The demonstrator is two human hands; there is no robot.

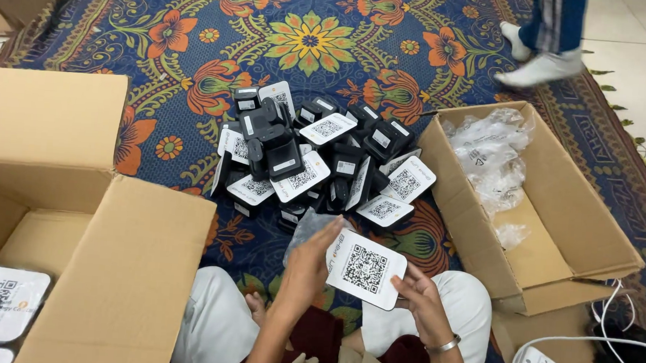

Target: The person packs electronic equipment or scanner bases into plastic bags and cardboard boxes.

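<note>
While a heap of black devices (317,158) lay on the rug (197,36), both hands, left (308,268) and right (422,302), gripped one white card (365,268).

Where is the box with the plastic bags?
The open cardboard box with clear plastic bags sits right of the black device pile, on the rug.

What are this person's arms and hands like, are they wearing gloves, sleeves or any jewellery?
No gloves: both the left hand and the right hand are bare, and the forearms show no sleeves. The one thing worn is a plain silver-coloured metal bangle round the right wrist. No rings or watch can be made out.
</note>
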